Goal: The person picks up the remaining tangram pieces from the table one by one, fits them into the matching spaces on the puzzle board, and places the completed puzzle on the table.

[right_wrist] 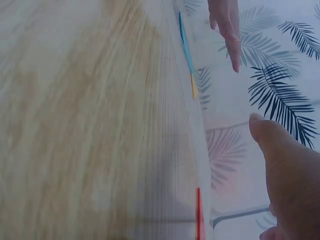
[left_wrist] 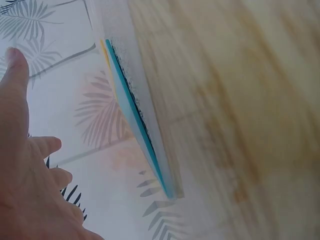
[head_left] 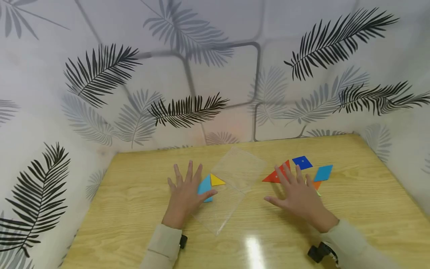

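Note:
My left hand (head_left: 186,194), fingers spread, hovers over the left side of a light blue flat piece (head_left: 205,184), which it partly covers. The left wrist view shows a gap between the hand and this teal-edged piece (left_wrist: 137,120). A small yellow triangle (head_left: 217,180) touches the light blue piece's right side. Both lie on a clear plastic sheet (head_left: 220,215). My right hand (head_left: 299,196), also spread, hangs above the table and partly hides a red triangle (head_left: 275,176). Neither hand holds anything.
Right of the red triangle lie a dark blue four-sided piece (head_left: 302,163), a blue parallelogram (head_left: 324,173), and a partly hidden orange piece (head_left: 317,184) with a green tip (head_left: 319,193). The wooden table (head_left: 127,209) meets a leaf-patterned backdrop (head_left: 221,74) at its far edge.

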The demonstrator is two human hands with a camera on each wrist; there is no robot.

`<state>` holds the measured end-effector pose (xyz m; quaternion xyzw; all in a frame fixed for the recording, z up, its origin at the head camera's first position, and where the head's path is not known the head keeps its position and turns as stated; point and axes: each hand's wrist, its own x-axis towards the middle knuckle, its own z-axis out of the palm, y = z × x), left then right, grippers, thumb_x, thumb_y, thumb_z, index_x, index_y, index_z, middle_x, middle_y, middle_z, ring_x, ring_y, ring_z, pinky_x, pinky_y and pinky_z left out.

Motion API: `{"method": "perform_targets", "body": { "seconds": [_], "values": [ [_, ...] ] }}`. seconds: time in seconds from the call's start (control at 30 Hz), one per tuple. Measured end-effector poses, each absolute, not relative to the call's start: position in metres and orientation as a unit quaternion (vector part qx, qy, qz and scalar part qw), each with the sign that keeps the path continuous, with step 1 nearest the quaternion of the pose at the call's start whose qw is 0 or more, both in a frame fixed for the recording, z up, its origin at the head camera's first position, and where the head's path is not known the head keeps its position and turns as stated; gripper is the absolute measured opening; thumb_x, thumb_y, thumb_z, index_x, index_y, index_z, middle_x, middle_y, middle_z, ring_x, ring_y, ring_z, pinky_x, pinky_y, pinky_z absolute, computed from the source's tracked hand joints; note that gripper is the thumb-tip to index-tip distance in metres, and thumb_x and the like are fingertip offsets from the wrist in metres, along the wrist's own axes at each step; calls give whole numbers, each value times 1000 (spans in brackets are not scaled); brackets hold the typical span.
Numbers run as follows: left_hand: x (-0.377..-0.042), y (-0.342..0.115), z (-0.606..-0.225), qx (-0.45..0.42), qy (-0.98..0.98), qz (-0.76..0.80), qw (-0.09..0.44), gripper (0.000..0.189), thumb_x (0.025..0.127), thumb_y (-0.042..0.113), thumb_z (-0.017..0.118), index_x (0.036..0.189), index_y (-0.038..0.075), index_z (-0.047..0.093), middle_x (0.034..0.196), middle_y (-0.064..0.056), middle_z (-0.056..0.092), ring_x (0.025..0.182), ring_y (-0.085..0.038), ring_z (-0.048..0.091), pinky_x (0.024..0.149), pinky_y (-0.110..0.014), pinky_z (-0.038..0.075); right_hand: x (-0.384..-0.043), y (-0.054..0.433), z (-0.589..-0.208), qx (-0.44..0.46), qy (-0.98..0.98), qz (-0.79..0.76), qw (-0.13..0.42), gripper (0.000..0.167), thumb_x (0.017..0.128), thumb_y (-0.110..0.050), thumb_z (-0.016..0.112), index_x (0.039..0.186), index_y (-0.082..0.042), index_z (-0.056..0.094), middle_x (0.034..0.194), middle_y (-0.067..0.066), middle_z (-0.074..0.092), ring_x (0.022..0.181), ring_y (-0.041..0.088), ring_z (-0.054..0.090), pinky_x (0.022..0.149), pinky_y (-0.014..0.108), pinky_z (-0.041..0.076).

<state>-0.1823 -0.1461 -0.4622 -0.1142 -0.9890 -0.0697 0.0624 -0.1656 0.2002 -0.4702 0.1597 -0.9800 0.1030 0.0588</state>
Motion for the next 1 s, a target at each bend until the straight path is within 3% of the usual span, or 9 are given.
{"method": "perform_targets", "body": {
  "seconds": [0.13,0.3,0.43,0.53,0.67,1.0],
  "values": [
    [-183,-147,-463,-137,-983,-67,105,86,83,72,40,149,20,21,154,-14,10,136,-44,-6,99,-68,16,-162,193,-473,158,-979,118,57,93,82,-71,45,148,-10,23,151,15,20,133,49,15,98,68,17],
    [-187,-146,-464,-167,-975,-63,130,63,92,43,54,145,13,34,152,-14,16,140,-32,7,102,-54,29,-158,180,-476,181,-969,140,88,58,88,-40,60,132,-4,50,136,19,45,121,41,44,92,60,35],
    [-191,-143,-464,-199,-965,-76,153,51,91,22,61,138,13,45,151,-9,25,133,-25,32,88,-44,45,-153,163,-477,197,-962,166,91,39,86,-26,65,118,-4,62,113,12,61,103,30,57,86,48,45],
    [-193,-139,-464,-223,-951,-85,197,43,88,11,64,130,14,54,145,-5,37,119,-23,50,77,-41,49,-150,148,-475,200,-959,186,73,35,85,-23,66,115,-5,64,104,7,62,97,25,58,83,42,48],
    [-197,-133,-465,-250,-942,-81,210,37,88,8,64,125,13,57,137,-4,48,109,-23,56,77,-41,50,-148,131,-475,216,-955,195,63,34,85,-22,66,115,-5,64,104,6,61,98,23,57,83,38,48],
    [-204,-128,-472,-256,-958,-59,119,33,94,15,56,127,19,57,134,-4,50,117,-24,50,83,-43,48,-142,104,-483,294,-927,224,71,32,88,-19,61,117,-4,63,113,7,58,107,20,52,91,37,44]
  ]
}}
